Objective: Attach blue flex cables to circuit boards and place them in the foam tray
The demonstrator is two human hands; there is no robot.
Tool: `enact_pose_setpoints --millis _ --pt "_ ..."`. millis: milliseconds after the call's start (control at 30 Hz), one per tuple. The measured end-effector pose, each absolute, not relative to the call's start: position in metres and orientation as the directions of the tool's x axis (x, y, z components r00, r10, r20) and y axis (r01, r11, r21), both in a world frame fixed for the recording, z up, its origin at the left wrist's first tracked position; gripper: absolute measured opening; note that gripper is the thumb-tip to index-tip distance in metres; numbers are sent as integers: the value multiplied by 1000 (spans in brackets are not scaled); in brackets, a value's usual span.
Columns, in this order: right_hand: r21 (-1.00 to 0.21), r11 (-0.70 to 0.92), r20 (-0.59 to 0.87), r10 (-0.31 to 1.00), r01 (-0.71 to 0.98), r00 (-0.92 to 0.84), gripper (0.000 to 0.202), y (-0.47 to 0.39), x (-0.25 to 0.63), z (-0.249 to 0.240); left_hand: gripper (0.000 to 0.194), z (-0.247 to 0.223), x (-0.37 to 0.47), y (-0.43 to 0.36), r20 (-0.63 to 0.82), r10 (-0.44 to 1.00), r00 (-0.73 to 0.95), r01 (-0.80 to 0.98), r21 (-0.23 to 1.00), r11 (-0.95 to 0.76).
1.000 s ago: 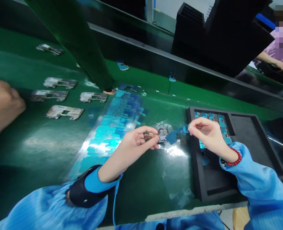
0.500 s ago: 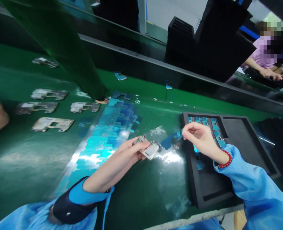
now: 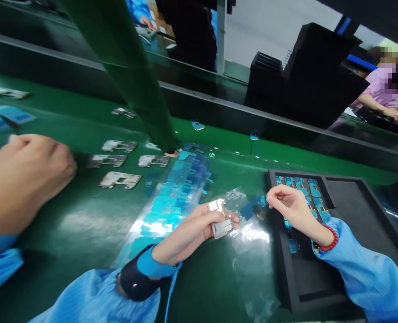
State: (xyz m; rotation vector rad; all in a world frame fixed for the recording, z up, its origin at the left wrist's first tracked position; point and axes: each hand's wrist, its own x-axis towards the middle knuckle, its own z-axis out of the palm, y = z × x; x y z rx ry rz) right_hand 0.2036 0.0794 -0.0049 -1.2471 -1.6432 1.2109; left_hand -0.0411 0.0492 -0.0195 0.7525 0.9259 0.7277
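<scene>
My left hand [image 3: 202, 229], with a wrist strap and blue cord, grips a small silvery circuit board [image 3: 223, 228] between thumb and fingers. Just right of it, my right hand [image 3: 291, 208] pinches the end of a thin dark-blue film piece [image 3: 251, 210], which hangs toward the board with a gap between them. Beneath both lies a clear plastic sheet [image 3: 252, 264] on the green table. Left of the board, a sheet covered with blue film pieces [image 3: 167, 202] stretches diagonally across the table.
A black foam tray [image 3: 350, 224] holding blue-covered boards stands at the right. Several bare boards [image 3: 120, 179] lie at left, near a co-worker's fist [image 3: 33, 175]. A green post [image 3: 134, 80] rises behind. Two blue-covered boards [image 3: 198, 125] lie on the far strip, before black foam stacks [image 3: 320, 76].
The whole view has swung left, bringing more of the co-worker's arm and another film sheet into sight. The board in my left hand has turned slightly. My right hand keeps its pinch on the film.
</scene>
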Motion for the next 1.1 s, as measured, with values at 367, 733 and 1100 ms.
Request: enact_pose_setpoints --millis 367,733,1100 --pt "-968 82 37 981 237 -190 23 79 200 3 43 -27 -38 50 -287 918 275 62 958 281" --pt "-977 5 -30 986 215 -161 17 66 188 4 39 -25 -32 43 -289 910 299 45 956 289" --pt "-984 -22 -51 986 176 -159 17 64 182 5 32 -23 -32 40 -317 911 266 -95 931 352"
